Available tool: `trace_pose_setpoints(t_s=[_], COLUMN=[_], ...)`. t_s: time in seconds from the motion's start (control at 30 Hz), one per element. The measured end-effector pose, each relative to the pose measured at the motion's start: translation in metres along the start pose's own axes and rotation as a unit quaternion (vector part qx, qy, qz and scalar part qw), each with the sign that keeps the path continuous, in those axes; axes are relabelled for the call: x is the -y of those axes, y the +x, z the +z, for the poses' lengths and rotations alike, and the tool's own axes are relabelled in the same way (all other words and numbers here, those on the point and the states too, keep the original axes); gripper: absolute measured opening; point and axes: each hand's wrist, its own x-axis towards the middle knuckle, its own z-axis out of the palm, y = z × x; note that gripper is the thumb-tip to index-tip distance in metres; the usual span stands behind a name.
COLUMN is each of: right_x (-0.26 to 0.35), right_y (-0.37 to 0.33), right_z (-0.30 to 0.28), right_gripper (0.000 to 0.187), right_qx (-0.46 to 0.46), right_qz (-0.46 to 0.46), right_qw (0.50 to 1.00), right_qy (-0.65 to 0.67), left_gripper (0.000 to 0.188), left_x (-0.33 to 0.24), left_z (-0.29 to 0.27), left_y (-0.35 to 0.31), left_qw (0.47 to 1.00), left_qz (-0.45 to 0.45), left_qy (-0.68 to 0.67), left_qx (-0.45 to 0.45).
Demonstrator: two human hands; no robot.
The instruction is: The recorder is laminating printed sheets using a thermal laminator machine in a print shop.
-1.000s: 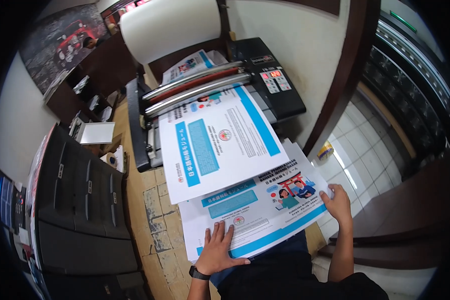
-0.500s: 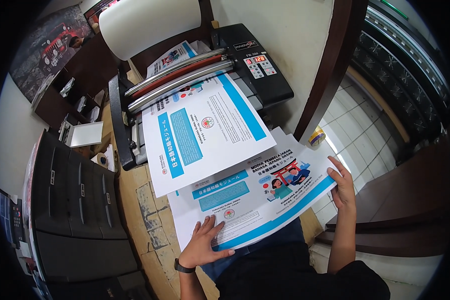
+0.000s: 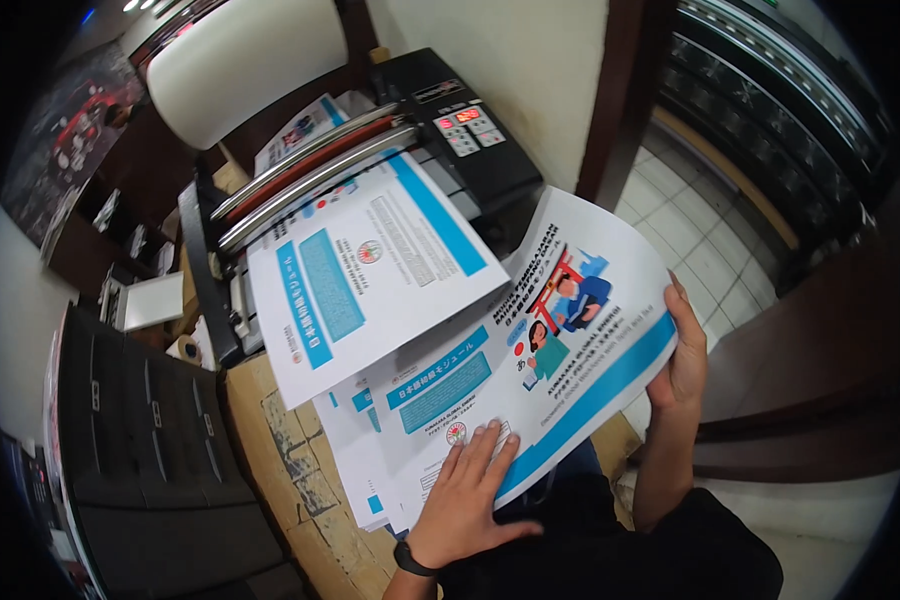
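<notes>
A printed cover sheet (image 3: 610,370) with a blue band and a cartoon picture is lifted and bowed upward at its right side. My right hand (image 3: 682,350) grips that right edge, thumb and fingers round it. Flat on the sheet's lower left part lies my left hand (image 3: 475,490), its fingers stretched and thumb apart. More printed sheets (image 3: 348,470) show beneath, at the left. Beyond them, another printed sheet (image 3: 425,315) lies with its far end at the metal rollers (image 3: 320,185) of a black roll laminator (image 3: 490,165), its near edge overlapping the sheet I hold.
A large white film roll (image 3: 250,70) sits above the laminator, with a printed sheet (image 3: 300,130) behind the rollers. Dark drawers (image 3: 150,420) stand at the left, near a tape roll (image 3: 185,347). A dark wooden post (image 3: 625,100) rises at the right beside a tiled floor (image 3: 705,220).
My right hand has raised the top sheet's right side, curving it away from the sheets below. My left hand has slid rightward across it. The whole view has shifted a little.
</notes>
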Motion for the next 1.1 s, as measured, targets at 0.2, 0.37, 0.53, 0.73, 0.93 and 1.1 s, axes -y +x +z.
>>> trace_pose_setpoints(t_s=[0.2, 0.37, 0.53, 0.73, 0.93, 1.1], right_x=[-0.001, -0.037, -0.053, -0.057, -0.047, 0.021], right_y=[-0.008, -0.027, -0.056, -0.056, -0.065, -0.078], right_z=[0.028, 0.002, 0.029, 0.043, 0.045, 0.057], right_gripper=[0.053, 0.056, 0.046, 0.026, 0.023, 0.011], right_qx=[0.026, 0.262, 0.268, 0.239, 0.229, 0.387], right_qz=[-0.079, -0.061, -0.051, -0.033, -0.184, -0.322], right_qw=[0.996, 0.954, 0.872, 0.806, 0.806, 0.716], right_qy=[-0.011, -0.133, -0.407, -0.541, -0.514, -0.484], left_gripper=[0.042, 0.024, 0.026, 0.029, 0.041, 0.056], left_x=[0.003, 0.011, 0.009, 0.006, -0.003, -0.048], left_z=[-0.006, -0.025, -0.025, -0.009, -0.058, -0.117], left_y=[0.015, 0.028, 0.033, 0.038, 0.028, 0.052], left_qw=[0.965, 0.964, 0.966, 0.956, 0.986, 0.964], left_qz=[-0.06, -0.056, -0.044, -0.029, 0.007, 0.176], left_qy=[0.086, 0.093, 0.124, 0.192, -0.142, 0.011], left_qx=[-0.242, -0.242, -0.222, -0.219, -0.087, -0.198])
